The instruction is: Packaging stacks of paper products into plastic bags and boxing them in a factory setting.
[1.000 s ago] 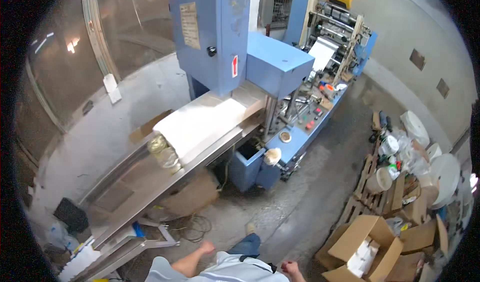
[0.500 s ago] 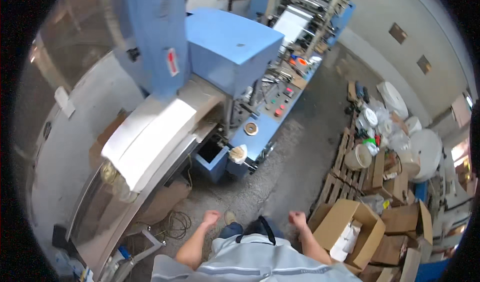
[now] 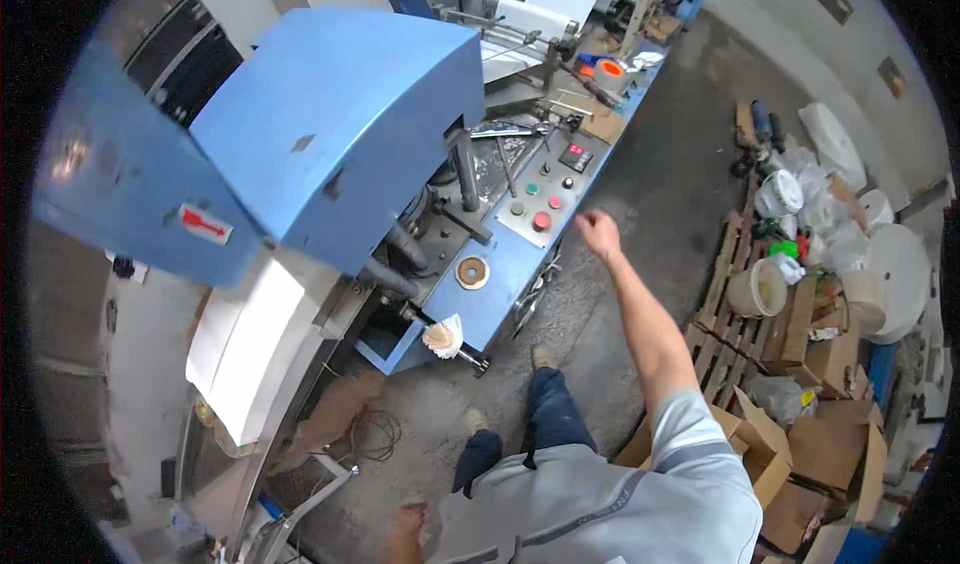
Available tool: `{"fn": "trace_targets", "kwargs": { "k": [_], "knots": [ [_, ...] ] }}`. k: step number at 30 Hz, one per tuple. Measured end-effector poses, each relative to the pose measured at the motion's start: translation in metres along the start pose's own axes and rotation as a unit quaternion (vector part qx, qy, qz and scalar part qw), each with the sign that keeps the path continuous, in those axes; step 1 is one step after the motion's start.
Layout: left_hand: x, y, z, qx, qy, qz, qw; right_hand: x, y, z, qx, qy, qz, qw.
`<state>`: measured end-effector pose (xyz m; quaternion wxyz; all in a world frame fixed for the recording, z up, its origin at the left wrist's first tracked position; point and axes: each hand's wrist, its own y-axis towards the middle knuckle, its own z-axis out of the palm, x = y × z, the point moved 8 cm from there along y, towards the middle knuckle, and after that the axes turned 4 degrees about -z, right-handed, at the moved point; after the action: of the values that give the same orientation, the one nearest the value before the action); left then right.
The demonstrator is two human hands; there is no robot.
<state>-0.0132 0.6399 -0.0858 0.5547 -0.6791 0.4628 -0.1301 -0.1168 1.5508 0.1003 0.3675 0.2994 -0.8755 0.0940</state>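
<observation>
My right hand (image 3: 598, 234) is stretched forward beside the blue machine, in the air near the edge of its control panel (image 3: 545, 199). Its fingers are curled closed, and nothing shows in them. Closest to it on the panel is a red push button (image 3: 541, 222), with a gap between. Low by my body hangs my left hand (image 3: 412, 519), blurred, its fingers not clear. On the machine's blue ledge lies a cardboard-core tape roll (image 3: 472, 273). A pale crumpled bundle (image 3: 443, 336) sits round the end of a dark shaft.
A blue machine housing (image 3: 350, 104) stands ahead, with a stack of white paper (image 3: 245, 349) on a table at left. To the right are a wooden pallet (image 3: 715, 314), a white bucket (image 3: 757, 288) and open cardboard boxes (image 3: 765, 454). Coiled cable (image 3: 375, 434) lies on the floor.
I have moved nearer the machine. My right arm has reached forward towards the control panel, while my left hand has dropped back close to my body.
</observation>
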Motion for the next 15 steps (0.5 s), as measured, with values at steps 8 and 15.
{"fn": "trace_targets", "kwargs": {
  "k": [8, 15],
  "knots": [
    [-0.077, -0.051, 0.117, -0.005, -0.079, -0.076, 0.994, 0.020, 0.108, 0.027, 0.044, -0.165, -0.095, 0.981],
    [-0.222, -0.073, 0.146, -0.023, -0.187, -0.068, 0.980, 0.023, 0.124, 0.029, 0.070, -0.171, -0.156, 0.970]
  ]
}}
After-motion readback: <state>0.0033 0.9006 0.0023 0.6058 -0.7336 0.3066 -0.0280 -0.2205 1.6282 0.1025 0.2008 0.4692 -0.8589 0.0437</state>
